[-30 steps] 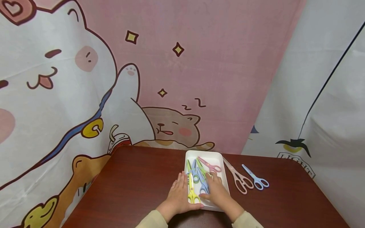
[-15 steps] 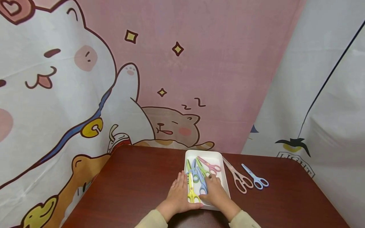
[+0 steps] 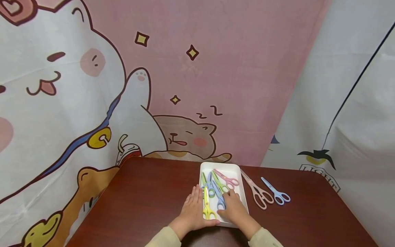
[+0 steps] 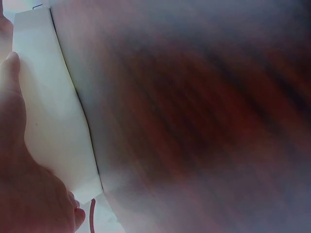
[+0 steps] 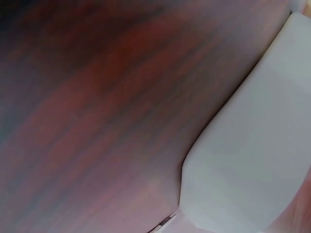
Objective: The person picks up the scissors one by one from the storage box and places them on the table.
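Observation:
A white tray (image 3: 237,219) stands on the table with several child-size scissors in it. My left hand (image 3: 192,211) lies along the tray's left side with straight fingers; its thumb stretches along the near rim. Inside the tray, the right hand (image 3: 236,209) reaches over the right half, thumb and bent index finger on either side of the handles of blue scissors (image 3: 219,195). Its fingertips are partly hidden, and I cannot tell if they pinch anything. Yellow scissors (image 3: 207,207) lie by the left wall, green scissors (image 3: 219,180) and pink scissors (image 3: 228,178) farther back.
To the right of the tray, large pale pink scissors (image 3: 259,193) and light blue scissors (image 3: 274,192) lie on the dark red-brown table (image 3: 154,185). Behind the table hangs a cloth backdrop (image 3: 247,85) with cartoon animals. Both wrist views show mostly blurred tabletop and the tray's white outer wall (image 5: 252,131).
My right hand has shifted slightly within the tray, and the green scissors' handle that its fingers covered shows more fully. The left hand stays at the tray's side.

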Demonstrator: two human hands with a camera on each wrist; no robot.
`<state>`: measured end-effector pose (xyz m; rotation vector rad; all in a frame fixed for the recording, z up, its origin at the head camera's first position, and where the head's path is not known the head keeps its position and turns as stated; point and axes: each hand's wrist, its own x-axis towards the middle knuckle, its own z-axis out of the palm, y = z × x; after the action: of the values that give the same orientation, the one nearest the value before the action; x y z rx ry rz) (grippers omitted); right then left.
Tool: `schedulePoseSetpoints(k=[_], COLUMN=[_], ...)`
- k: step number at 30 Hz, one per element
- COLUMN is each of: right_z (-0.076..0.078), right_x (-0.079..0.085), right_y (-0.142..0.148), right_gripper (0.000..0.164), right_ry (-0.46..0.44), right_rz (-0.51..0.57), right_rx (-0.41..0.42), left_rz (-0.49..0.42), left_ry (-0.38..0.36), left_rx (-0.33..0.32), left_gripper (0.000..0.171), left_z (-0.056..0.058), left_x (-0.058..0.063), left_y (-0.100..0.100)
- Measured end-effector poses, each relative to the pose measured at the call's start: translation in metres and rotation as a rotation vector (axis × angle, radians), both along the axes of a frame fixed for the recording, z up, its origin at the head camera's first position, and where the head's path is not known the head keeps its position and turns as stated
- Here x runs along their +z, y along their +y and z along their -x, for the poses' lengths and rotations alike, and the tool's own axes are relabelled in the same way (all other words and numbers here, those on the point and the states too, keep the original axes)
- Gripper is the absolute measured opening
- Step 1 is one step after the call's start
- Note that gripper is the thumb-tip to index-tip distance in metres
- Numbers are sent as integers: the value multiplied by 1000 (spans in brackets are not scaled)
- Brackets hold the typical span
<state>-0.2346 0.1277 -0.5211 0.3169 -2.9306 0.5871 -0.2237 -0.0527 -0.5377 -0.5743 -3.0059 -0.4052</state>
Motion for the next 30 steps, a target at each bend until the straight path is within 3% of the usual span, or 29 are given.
schedulePoseSetpoints(k=[30], right_z=[1], right_x=[1], right_y=[4], right_gripper=[60], right_ry=[-7], right_rz=[-19], right_rx=[-24], left_rz=[-12], left_ry=[-6], left_rx=[-3], left_gripper=[133], left_z=[-3], left_x=[6], left_y=[-1])
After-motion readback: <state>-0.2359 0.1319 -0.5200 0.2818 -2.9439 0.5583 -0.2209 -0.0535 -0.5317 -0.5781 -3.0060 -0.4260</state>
